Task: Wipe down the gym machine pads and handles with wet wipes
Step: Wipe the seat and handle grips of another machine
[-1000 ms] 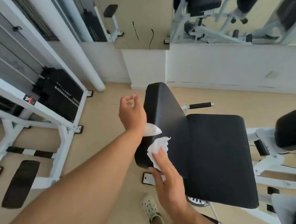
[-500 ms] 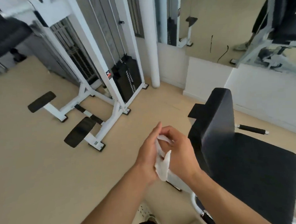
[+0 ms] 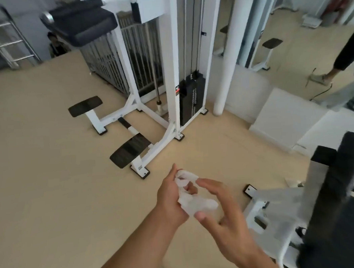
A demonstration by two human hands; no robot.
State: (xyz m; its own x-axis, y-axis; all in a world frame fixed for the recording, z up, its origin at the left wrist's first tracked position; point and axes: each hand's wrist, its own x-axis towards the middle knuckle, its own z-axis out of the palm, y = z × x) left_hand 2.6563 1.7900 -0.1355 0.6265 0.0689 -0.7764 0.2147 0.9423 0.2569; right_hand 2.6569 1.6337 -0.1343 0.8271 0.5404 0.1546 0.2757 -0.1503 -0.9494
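Now the head camera, the only view, looks away from the black seat pad [image 3: 339, 196], which has slid to the right edge of the picture; a second ago it filled the middle and the right hand was pressing the wipe flat against its side. Both hands have since come off the pad and met in the air to the left of it, over the bare floor [image 3: 50, 183].

The wet wipe [image 3: 193, 203] is bunched between them, well clear of the pad. The left hand [image 3: 171, 198] grips it, its fingers curled round the upper part of the crumpled white sheet. The right hand [image 3: 224, 211] sits just beside it with its fingers loosely bent: the thumb tip and index finger touch the lower fold, and the rest seem relaxed rather than clamped, though motion blur makes the exact contact hard to read.

Farther left of the pad, the white weight-stack machine [image 3: 173, 82] has come into the centre, with its two low black foot pads [image 3: 129, 150] and a raised black pad [image 3: 86, 23] at the top.

Judging by this, wiping of the seat pad has paused. The wipe is probably being refolded to a fresh face, and the turn of the head suggests the white machine's pads may be next.
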